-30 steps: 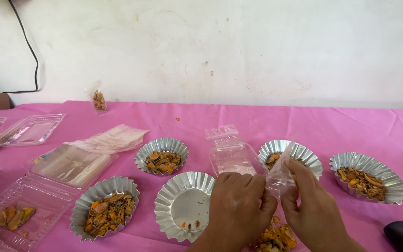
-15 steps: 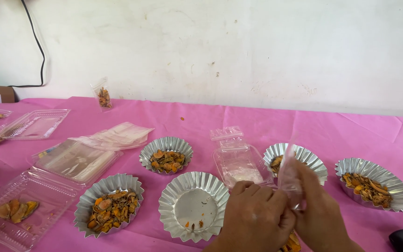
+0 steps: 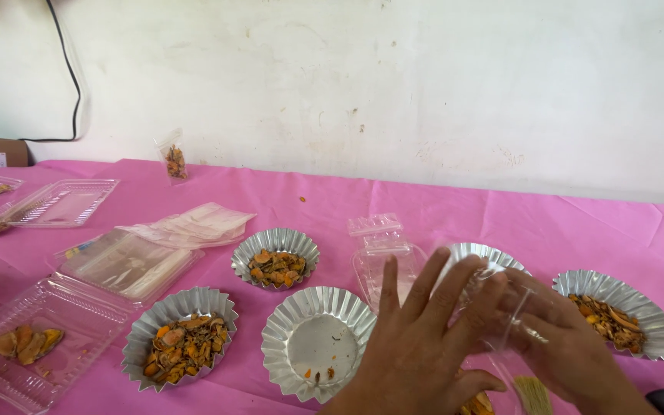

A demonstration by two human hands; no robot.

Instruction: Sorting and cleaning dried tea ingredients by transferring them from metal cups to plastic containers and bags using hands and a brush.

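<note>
- Your left hand (image 3: 416,338) lies spread, fingers (image 3: 433,284) fanned wide and its grip open, palm pressing down on a small clear plastic bag (image 3: 512,327) that sits between your two hands at the near right of the pink table (image 3: 286,192)
- Your right hand (image 3: 570,346) has its grip closed on that bag, fingers curled round its far side; the film shows crumpled between your knuckles
- The bag lies low over the table, just in front of a foil dish (image 3: 482,257) half hidden behind your fingers; a few orange dried pieces (image 3: 476,403) show under your left wrist, though what is inside the bag cannot be told through the film
- As a judgement, you are at the flattening or closing stage of bagging one portion; the bag looks handled, not yet set aside
- The nearly empty foil dish (image 3: 317,350) sits just left of your left hand, only crumbs in it
- Filled foil dishes stand at near left (image 3: 182,346), at mid table (image 3: 276,257) and at far right (image 3: 616,311); clear clamshell boxes (image 3: 40,342) and a stack of flat bags (image 3: 194,224) lie well apart on the left
- A next move would call for a steady pinch at the bag's mouth, and care that your spread palm does not crush brittle pieces or knock the empty dish beside it
</note>
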